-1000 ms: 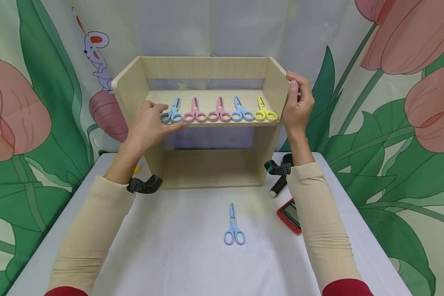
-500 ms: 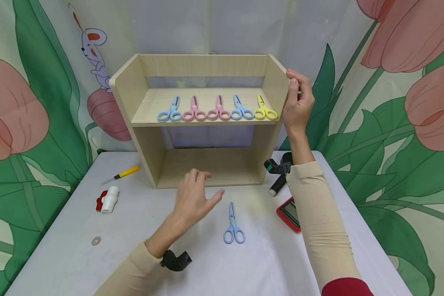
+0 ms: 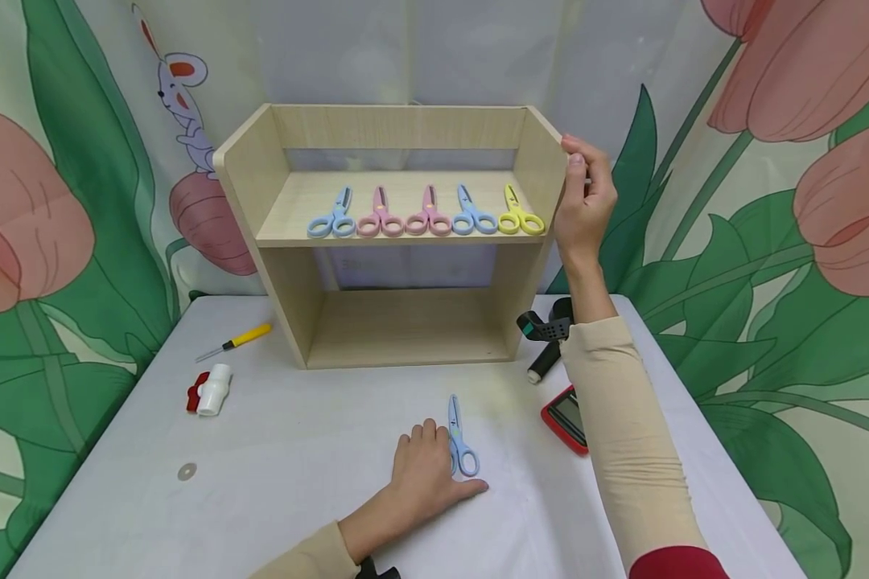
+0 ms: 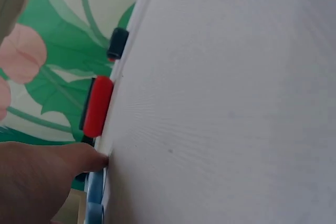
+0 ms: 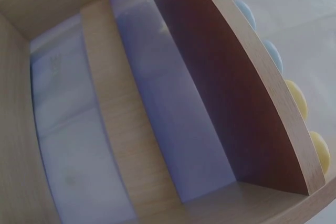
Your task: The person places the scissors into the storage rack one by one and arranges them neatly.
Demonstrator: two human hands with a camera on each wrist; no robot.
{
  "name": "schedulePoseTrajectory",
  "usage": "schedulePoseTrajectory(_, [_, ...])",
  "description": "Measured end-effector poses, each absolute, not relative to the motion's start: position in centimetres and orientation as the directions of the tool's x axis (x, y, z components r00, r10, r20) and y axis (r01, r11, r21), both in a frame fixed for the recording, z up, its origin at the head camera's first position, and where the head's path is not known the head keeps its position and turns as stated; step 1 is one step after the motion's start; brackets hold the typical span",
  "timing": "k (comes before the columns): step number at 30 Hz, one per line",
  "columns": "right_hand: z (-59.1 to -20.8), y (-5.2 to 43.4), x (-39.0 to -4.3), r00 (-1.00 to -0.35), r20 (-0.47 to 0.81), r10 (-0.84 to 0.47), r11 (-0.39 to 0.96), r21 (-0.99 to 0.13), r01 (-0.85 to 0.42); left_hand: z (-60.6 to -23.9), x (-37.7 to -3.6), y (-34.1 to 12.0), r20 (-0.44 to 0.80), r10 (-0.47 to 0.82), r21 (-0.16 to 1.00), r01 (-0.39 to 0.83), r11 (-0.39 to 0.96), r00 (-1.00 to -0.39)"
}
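My left hand (image 3: pixel 422 470) is low over the table beside the single pair of blue scissors (image 3: pixel 468 460), its fingers along their left side and the thumb stretched out below the handles. It hides part of the left handle loop. In the left wrist view the thumb (image 4: pixel 79 161) overlaps the blue scissors (image 4: pixel 95 192). My right hand (image 3: pixel 585 197) grips the right side panel of a two-tier wooden shelf (image 3: pixel 398 129). On the upper tier lies a row of scissors: blue (image 3: pixel 333 219), pink (image 3: pixel 380 217), pink (image 3: pixel 429 217), blue (image 3: pixel 472 215) and yellow (image 3: pixel 519 217).
At the left lie a yellow-handled screwdriver (image 3: pixel 249 335), a white fitting with a red part (image 3: pixel 214 391) and a small grey disc (image 3: pixel 187 472). Near my right forearm are a red-edged device with a dark display (image 3: pixel 565 422) and a black cylinder (image 3: pixel 545 362).
My left hand has left the leftmost blue scissors on the upper tier and come down to the blue scissors on the table. The right hand has stayed on the shelf's side.
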State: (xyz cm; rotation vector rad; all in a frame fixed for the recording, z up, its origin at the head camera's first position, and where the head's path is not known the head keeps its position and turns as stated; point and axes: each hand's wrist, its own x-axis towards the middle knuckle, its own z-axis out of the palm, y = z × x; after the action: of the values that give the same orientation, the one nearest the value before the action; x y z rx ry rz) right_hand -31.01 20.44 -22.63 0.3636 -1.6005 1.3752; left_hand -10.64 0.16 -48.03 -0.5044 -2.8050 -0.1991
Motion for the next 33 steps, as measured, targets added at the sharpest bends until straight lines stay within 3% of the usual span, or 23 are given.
schedulePoseTrajectory(5, [-22.6, 20.4, -31.0, -0.500, 0.791, 0.353, 0.306, -0.602, -0.738, -48.6, -10.8, 0.4, 0.399, 0.301, 0.110, 0.371, 0.922, -0.866])
schedulePoseTrajectory(11, [-22.9, 20.6, -31.2, -0.492, 0.798, 0.348, 0.311, -0.594, -0.742, -47.8, -10.6, -1.4, 0.298, 0.266, 0.416, 0.376, 0.828, -0.917])
schedulePoseTrajectory(14, [-22.9, 20.5, -31.1, -0.482, 0.802, 0.353, 0.309, -0.586, -0.749, -45.9, -10.0, -3.0, 0.299, 0.281, 0.480, 0.398, 0.782, -0.912])
schedulePoseTrajectory(26, [-22.6, 20.6, -31.0, -0.513, 0.775, 0.370, 0.300, -0.622, -0.724, -31.8, -9.9, -10.9, 0.620, 0.210, 0.366, 0.516, 0.774, -0.755])
schedulePoseTrajectory(30, [-22.6, 20.6, -30.9, -0.530, 0.760, 0.375, 0.303, -0.641, -0.705, -26.9, -12.5, -14.3, 0.668, 0.101, 0.358, 0.437, 0.825, -0.737])
schedulePoseTrajectory(33, [-22.6, 20.5, -30.8, -0.540, 0.759, 0.365, 0.306, -0.645, -0.700, -24.5, -14.7, -16.5, 0.641, 0.013, 0.392, 0.341, 0.854, -0.767])
